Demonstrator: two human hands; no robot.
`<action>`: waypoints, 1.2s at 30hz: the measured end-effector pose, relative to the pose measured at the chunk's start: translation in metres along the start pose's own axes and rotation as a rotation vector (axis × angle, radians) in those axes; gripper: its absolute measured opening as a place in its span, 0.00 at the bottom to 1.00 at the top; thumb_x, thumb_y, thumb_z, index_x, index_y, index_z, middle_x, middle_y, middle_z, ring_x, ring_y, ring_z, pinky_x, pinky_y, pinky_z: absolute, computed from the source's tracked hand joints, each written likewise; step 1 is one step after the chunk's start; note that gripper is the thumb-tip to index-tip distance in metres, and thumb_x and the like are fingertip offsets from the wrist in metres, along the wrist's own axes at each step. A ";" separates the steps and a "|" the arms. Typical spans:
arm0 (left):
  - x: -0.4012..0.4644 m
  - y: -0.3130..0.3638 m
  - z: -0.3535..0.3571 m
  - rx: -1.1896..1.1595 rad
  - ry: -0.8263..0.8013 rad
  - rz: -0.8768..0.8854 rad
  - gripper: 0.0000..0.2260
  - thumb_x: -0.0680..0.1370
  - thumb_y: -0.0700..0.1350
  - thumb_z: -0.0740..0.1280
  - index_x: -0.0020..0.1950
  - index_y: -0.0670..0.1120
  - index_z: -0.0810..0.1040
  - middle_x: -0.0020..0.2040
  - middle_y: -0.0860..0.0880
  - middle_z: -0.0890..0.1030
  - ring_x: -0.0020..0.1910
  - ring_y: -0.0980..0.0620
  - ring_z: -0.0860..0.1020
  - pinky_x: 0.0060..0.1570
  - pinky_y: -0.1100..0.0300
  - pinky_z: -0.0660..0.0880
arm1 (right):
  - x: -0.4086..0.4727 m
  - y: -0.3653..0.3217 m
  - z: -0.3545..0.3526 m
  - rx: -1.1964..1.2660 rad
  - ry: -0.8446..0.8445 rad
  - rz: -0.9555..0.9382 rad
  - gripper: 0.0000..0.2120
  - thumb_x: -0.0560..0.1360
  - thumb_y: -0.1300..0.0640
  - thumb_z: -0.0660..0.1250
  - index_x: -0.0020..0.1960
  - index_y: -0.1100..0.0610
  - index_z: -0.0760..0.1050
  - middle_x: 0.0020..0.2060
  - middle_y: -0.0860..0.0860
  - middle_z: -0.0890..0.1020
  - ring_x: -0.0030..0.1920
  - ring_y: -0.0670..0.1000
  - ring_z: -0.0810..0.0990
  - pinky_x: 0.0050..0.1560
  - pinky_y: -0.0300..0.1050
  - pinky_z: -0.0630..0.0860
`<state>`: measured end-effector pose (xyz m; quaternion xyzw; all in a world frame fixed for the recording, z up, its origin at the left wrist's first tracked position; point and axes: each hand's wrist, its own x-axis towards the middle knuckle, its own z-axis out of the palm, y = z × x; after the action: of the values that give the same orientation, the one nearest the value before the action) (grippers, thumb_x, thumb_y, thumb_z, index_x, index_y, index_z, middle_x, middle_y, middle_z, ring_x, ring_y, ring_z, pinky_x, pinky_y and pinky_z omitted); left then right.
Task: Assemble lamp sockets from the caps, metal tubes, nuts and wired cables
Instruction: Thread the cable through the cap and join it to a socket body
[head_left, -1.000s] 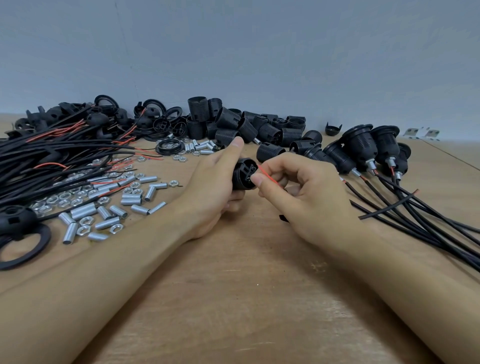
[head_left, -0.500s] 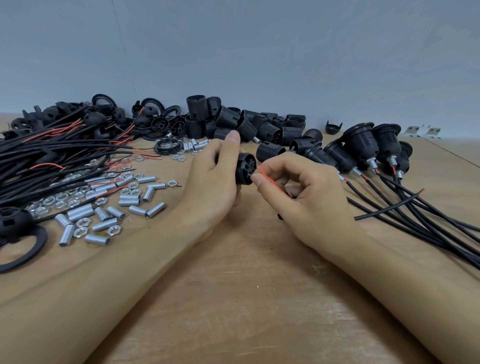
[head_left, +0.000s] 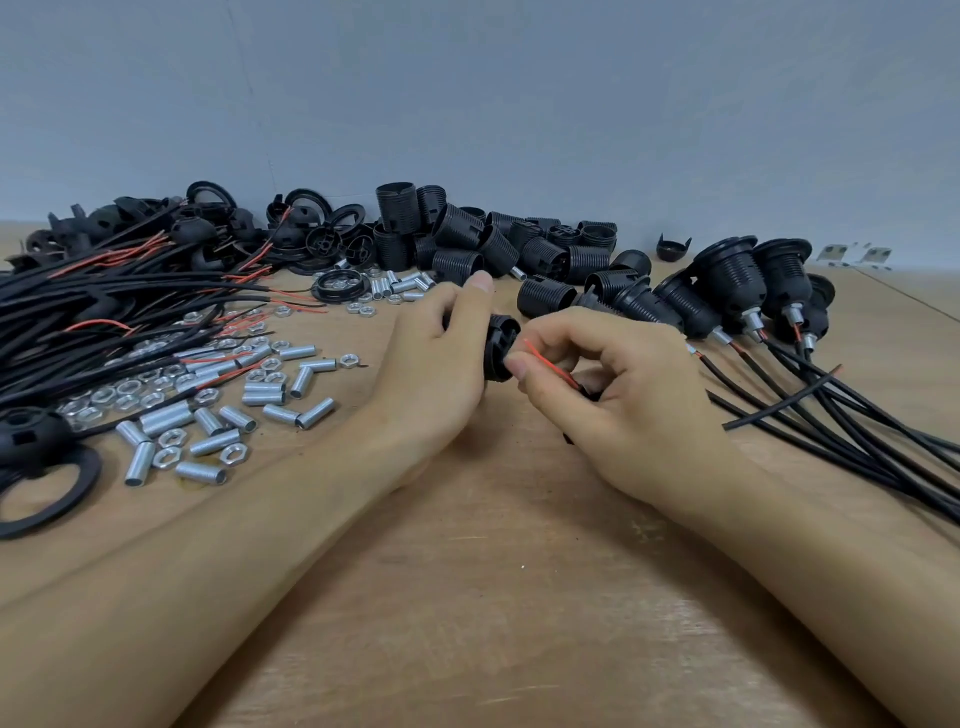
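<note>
My left hand grips a black socket body just above the wooden table, its end facing right. My right hand pinches a red wire of a black cable, the wire tip close to the socket's end. Most of the cable is hidden under my right hand. Loose metal tubes and nuts lie at the left. A bundle of wired cables lies at the far left. Black threaded socket shells are heaped at the back.
Several assembled sockets with trailing black cables lie at the right. Black caps and rings sit at the left edge and back left. A grey wall stands behind the table. Small metal brackets lie at the back right.
Both hands have drifted slightly up and back with the socket body. The red wire's tip has come closer to the socket's end. The grips are unchanged.
</note>
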<state>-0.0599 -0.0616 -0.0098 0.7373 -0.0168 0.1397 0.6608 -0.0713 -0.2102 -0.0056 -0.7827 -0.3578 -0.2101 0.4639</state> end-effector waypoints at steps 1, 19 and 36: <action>0.000 0.001 0.001 -0.050 -0.021 -0.073 0.18 0.84 0.54 0.58 0.37 0.47 0.69 0.28 0.51 0.67 0.24 0.54 0.65 0.25 0.61 0.62 | 0.000 0.000 0.000 0.038 -0.001 0.029 0.05 0.77 0.64 0.69 0.42 0.57 0.78 0.32 0.48 0.77 0.28 0.43 0.71 0.31 0.30 0.66; 0.001 -0.001 0.002 -0.200 -0.002 -0.143 0.16 0.84 0.55 0.58 0.40 0.47 0.71 0.28 0.52 0.69 0.22 0.56 0.65 0.21 0.65 0.63 | -0.001 0.000 -0.006 -0.010 -0.017 0.011 0.03 0.77 0.57 0.70 0.48 0.56 0.83 0.36 0.50 0.82 0.32 0.49 0.75 0.32 0.46 0.72; -0.008 0.009 0.007 -0.371 0.116 0.201 0.16 0.86 0.50 0.54 0.42 0.44 0.70 0.31 0.40 0.69 0.22 0.51 0.62 0.21 0.66 0.59 | 0.001 -0.006 0.006 0.162 0.208 0.056 0.08 0.76 0.67 0.69 0.48 0.55 0.80 0.38 0.44 0.80 0.35 0.46 0.77 0.34 0.40 0.78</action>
<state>-0.0681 -0.0709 -0.0039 0.5882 -0.0776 0.2419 0.7677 -0.0749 -0.2030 -0.0046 -0.7263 -0.3014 -0.2475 0.5661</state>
